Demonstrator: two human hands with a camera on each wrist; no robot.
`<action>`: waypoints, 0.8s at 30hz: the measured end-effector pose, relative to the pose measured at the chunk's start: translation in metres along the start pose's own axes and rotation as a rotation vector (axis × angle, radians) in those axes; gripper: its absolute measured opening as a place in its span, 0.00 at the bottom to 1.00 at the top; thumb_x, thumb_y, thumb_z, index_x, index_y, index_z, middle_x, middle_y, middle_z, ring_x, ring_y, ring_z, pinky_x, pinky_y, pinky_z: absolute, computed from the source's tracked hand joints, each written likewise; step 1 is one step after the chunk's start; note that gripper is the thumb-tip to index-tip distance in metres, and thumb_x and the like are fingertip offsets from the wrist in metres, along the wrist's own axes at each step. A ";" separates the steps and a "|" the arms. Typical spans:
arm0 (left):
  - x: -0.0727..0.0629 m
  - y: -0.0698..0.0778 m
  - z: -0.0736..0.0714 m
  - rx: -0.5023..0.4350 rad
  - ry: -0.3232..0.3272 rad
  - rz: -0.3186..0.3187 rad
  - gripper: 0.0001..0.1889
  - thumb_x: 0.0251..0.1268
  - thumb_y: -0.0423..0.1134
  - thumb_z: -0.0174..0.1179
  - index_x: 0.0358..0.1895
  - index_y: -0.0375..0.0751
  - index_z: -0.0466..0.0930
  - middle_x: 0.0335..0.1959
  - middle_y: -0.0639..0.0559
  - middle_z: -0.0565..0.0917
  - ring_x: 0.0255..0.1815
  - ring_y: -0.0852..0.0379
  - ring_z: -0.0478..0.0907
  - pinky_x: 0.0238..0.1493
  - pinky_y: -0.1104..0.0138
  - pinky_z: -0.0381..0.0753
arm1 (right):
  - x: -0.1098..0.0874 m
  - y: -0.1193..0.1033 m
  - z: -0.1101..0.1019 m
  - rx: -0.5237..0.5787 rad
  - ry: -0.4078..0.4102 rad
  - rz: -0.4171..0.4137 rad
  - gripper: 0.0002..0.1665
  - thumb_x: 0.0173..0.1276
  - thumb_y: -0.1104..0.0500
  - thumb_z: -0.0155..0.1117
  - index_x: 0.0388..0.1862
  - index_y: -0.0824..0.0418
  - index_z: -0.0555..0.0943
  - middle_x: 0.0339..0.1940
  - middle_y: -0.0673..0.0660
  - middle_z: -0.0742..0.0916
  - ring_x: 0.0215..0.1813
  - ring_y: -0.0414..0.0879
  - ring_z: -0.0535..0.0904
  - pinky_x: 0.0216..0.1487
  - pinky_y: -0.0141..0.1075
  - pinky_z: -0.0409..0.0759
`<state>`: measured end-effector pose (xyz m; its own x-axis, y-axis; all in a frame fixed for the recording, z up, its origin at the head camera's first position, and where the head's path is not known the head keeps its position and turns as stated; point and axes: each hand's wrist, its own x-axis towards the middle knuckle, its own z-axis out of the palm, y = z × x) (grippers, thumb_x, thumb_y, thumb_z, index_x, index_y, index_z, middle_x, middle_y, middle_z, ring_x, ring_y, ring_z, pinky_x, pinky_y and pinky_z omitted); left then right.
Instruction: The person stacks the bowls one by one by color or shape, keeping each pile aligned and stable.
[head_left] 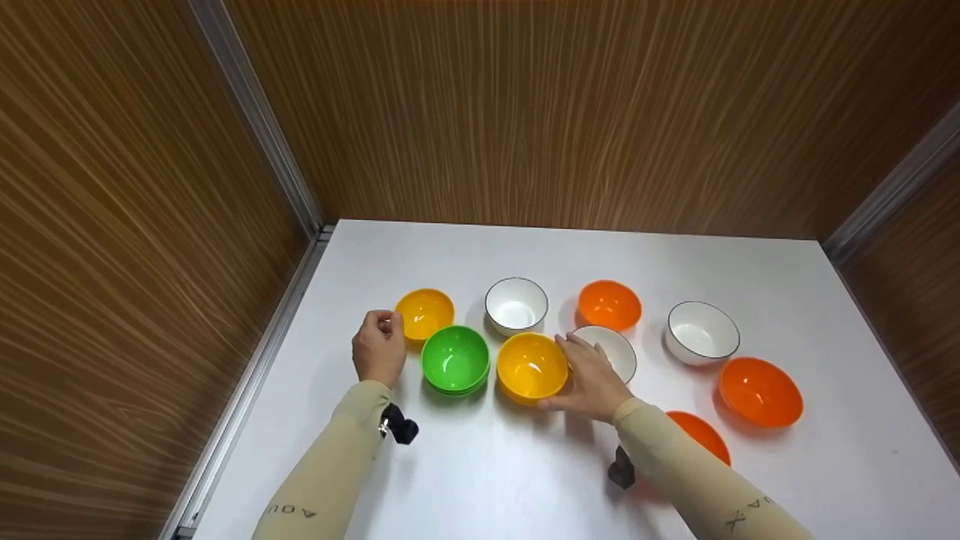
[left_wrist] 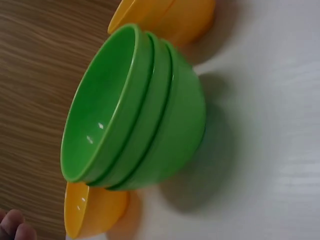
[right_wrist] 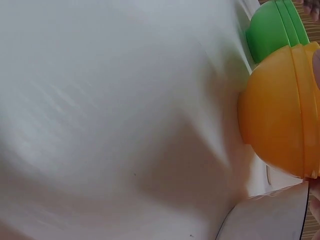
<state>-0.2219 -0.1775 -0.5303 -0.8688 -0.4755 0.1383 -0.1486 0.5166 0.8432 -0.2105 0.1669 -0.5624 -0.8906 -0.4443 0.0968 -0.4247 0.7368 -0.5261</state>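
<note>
My right hand point(head_left: 592, 379) holds a yellow bowl point(head_left: 531, 367) by its right side, thumb at the near rim and fingers at the far rim. In the right wrist view this is a nested stack of yellow bowls point(right_wrist: 275, 112), with a fingertip at the rim. My left hand point(head_left: 379, 351), fingers loosely curled, is just left of another yellow bowl point(head_left: 425, 315). The left wrist view shows its fingertips point(left_wrist: 25, 233) apart from that bowl. Between the yellow bowls stands a stack of three green bowls point(head_left: 455, 361).
A white bowl point(head_left: 517, 304) stands behind, and another white bowl point(head_left: 616, 351) is partly hidden by my right hand. Farther right are an orange bowl point(head_left: 609, 304), a white bowl point(head_left: 703, 333) and an orange bowl point(head_left: 760, 392). My right forearm covers part of one orange bowl point(head_left: 705, 433).
</note>
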 end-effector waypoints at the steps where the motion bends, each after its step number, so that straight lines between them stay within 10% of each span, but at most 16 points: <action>1: 0.004 -0.002 0.000 0.016 -0.022 -0.042 0.15 0.71 0.48 0.53 0.49 0.40 0.76 0.37 0.46 0.81 0.37 0.50 0.76 0.42 0.60 0.77 | 0.000 0.000 0.000 0.002 0.001 -0.003 0.70 0.42 0.26 0.72 0.75 0.63 0.58 0.73 0.58 0.67 0.76 0.54 0.53 0.74 0.59 0.41; 7: 0.018 -0.017 0.004 0.070 -0.162 -0.195 0.22 0.72 0.52 0.48 0.56 0.36 0.71 0.45 0.41 0.79 0.45 0.46 0.76 0.50 0.56 0.76 | -0.001 0.001 0.000 0.006 0.002 -0.017 0.69 0.42 0.26 0.71 0.74 0.64 0.59 0.73 0.58 0.67 0.76 0.54 0.53 0.73 0.60 0.42; 18: 0.029 -0.038 0.013 0.165 -0.321 -0.243 0.29 0.75 0.51 0.42 0.64 0.28 0.64 0.62 0.31 0.71 0.65 0.39 0.67 0.65 0.52 0.67 | 0.000 0.000 0.000 0.008 -0.015 0.017 0.70 0.41 0.24 0.69 0.76 0.61 0.57 0.74 0.56 0.66 0.76 0.54 0.53 0.74 0.58 0.42; 24: 0.030 -0.040 0.018 0.087 -0.355 -0.295 0.29 0.76 0.50 0.40 0.67 0.28 0.62 0.54 0.33 0.77 0.55 0.43 0.75 0.58 0.55 0.75 | -0.001 -0.001 -0.003 0.006 -0.023 0.023 0.70 0.42 0.24 0.70 0.75 0.62 0.57 0.74 0.57 0.66 0.76 0.55 0.53 0.74 0.57 0.42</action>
<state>-0.2508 -0.1994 -0.5691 -0.8890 -0.3459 -0.3000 -0.4394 0.4608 0.7711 -0.2097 0.1682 -0.5591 -0.8961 -0.4391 0.0655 -0.4034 0.7438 -0.5330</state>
